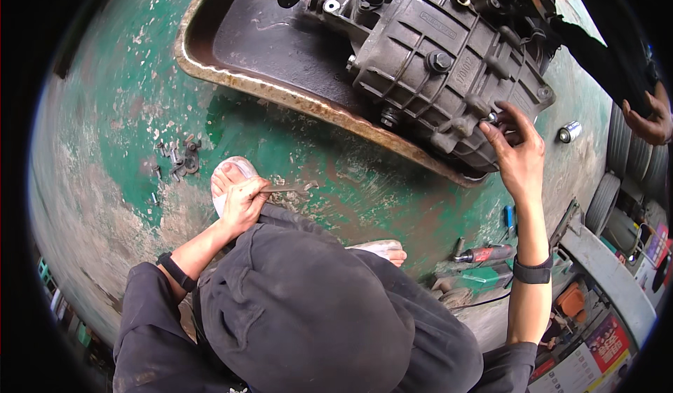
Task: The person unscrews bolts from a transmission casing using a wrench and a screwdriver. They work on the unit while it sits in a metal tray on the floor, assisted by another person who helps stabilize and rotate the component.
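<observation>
My left hand (242,205) rests on my knee, above my foot, fingers closed round a wrench (289,188) whose open jaw points right. At the near right edge of a ribbed grey metal gearbox (427,50), my right hand (522,148) pinches a small bolt (492,118) on the casing between thumb and forefinger. A larger hex bolt (439,61) sits in the middle of the casing. Part of the gearbox lies in a rusty-rimmed metal tray (280,101).
Loose bolts and small metal parts (184,158) lie on the green floor at left. A red-and-black power ratchet (486,253) and a blue-handled screwdriver (509,216) lie at right. Beyond are a small canister (570,132), tyres (601,200) and another person's hand (650,116).
</observation>
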Demonstrator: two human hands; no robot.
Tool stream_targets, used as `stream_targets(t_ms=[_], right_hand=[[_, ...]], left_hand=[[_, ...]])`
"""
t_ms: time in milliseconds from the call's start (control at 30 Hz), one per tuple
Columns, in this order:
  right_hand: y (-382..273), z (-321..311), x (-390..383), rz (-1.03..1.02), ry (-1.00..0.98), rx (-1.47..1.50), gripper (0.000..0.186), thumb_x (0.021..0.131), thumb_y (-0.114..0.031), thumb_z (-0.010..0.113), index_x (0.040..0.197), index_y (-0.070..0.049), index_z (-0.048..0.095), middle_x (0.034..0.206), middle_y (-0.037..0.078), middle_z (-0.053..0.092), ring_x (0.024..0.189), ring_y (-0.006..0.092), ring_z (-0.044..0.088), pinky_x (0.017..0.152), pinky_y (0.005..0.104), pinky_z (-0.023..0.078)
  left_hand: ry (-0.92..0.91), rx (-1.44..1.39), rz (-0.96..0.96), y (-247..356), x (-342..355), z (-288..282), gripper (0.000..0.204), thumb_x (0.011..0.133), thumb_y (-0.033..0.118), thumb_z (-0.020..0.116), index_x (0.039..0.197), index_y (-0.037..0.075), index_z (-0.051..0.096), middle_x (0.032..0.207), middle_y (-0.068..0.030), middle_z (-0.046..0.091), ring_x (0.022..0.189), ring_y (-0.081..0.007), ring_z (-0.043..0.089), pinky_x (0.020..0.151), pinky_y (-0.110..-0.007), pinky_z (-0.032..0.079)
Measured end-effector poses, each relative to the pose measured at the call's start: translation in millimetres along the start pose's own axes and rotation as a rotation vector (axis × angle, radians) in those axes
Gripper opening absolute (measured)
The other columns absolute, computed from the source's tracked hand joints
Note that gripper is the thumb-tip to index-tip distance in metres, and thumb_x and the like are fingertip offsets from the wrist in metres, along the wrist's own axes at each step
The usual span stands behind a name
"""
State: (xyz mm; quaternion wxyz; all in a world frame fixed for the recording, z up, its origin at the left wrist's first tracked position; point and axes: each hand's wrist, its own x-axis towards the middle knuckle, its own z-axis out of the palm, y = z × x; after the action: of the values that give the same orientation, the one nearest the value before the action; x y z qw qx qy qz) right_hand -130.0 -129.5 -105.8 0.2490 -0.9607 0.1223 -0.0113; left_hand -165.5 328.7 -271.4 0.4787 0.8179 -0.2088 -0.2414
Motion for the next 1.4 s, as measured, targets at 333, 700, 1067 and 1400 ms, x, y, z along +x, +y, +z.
stream_targets(t_ms=[333,700,1067,1400], right_hand=[[-2,14,-10,0.002,0.202,0.051,0.02,0.083,-0.006,0.074,0.102,0.0,0.072,0.096,0.013,0.072,0.086,0.0237,0.07,0.081,0.032,0.054],[-10,-5,4,0.732,-0.139,0.278,0.062,0.1,-0.054,0.045,0.089,0.003,0.066,0.054,0.007,0.059,0.043,0.0122,0.051,0.043,0.0258,0.038],[-12,-1,22,1.138,-0.122,0.85,0.033,0.096,-0.034,0.063,0.091,-0.002,0.06,0.062,-0.004,0.048,0.046,0.0047,0.04,0.038,0.0194,0.027],[-24,-17,28,1.186,-0.3,0.563,0.039,0.097,-0.041,0.058,0.089,-0.003,0.062,0.058,-0.006,0.045,0.045,0.0061,0.038,0.038,0.0229,0.029]], left_hand=[[-0.001,-0.04,0.002,-5,-3,0,0.009,0.088,0.002,0.064,0.096,-0.002,0.062,0.081,-0.0132,0.063,0.074,-0.0295,0.063,0.068,-0.035,0.049],[-0.009,-0.026,0.003,-3,-2,-1,0.004,0.089,0.002,0.062,0.091,-0.001,0.06,0.077,-0.0105,0.06,0.07,-0.0242,0.061,0.065,-0.033,0.047],[-0.015,-0.03,-0.024,-2,0,0,0.001,0.09,-0.001,0.06,0.089,0.0,0.059,0.074,-0.0079,0.057,0.066,-0.0203,0.058,0.062,-0.03,0.046],[-0.008,-0.065,-0.012,-1,0,-1,0.002,0.092,0.001,0.06,0.091,0.0,0.06,0.073,-0.0076,0.057,0.066,-0.0195,0.058,0.063,-0.029,0.046]])
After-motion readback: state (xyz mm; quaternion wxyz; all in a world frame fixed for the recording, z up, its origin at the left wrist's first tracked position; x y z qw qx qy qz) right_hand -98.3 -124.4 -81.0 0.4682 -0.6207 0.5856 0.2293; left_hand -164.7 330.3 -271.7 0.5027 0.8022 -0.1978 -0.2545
